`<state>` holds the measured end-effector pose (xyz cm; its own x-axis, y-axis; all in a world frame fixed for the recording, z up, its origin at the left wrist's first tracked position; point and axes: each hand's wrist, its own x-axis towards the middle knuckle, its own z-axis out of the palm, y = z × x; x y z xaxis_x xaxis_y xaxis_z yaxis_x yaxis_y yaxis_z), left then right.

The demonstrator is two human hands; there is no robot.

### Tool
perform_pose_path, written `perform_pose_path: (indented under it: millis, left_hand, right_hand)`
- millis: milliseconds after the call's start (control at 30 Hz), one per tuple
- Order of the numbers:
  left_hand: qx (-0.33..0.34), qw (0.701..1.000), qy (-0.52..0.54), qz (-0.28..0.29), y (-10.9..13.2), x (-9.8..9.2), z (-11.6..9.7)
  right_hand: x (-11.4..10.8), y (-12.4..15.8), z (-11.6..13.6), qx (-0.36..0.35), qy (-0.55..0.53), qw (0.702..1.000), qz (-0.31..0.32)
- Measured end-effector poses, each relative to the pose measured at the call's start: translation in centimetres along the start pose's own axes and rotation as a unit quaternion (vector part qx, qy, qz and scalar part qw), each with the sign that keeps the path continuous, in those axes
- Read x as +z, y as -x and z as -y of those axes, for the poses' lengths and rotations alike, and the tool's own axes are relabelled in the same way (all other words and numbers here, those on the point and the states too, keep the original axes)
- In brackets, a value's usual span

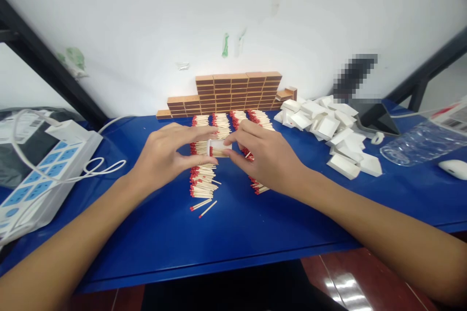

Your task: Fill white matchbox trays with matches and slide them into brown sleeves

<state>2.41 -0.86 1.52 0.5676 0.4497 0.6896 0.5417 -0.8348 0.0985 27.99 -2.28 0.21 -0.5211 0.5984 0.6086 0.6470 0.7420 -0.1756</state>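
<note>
A small white matchbox tray [220, 145] is held between both hands above the piled matches, with some red-headed matches showing inside it. My left hand [164, 148] pinches its left end between thumb and fingers. The thumb and fingers of my right hand [266, 155] close on its right end. Beneath and around the hands, red-tipped matches [204, 187] lie in several rows on the blue table [233, 233]. A loose match [207, 209] rests a little in front of the left row. The fingers partly cover the tray and the middle rows.
Stacked brown matchboxes [233, 95] stand against the wall. Many white trays [328, 126] are heaped at the right, near a tablet [375, 115], a clear plastic bottle [419, 143] and a white mouse [453, 169]. On the left lies a power strip [47, 175] with white cables.
</note>
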Motion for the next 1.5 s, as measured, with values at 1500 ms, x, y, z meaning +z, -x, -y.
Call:
perform_pose_path:
  millis: [1500]
  left_hand:
    - [0.029, 0.999, -0.035, -0.021, 0.3, 0.6, 0.8]
  right_hand:
    - [0.2, -0.1, -0.4, 0.062, -0.077, 0.995, 0.023]
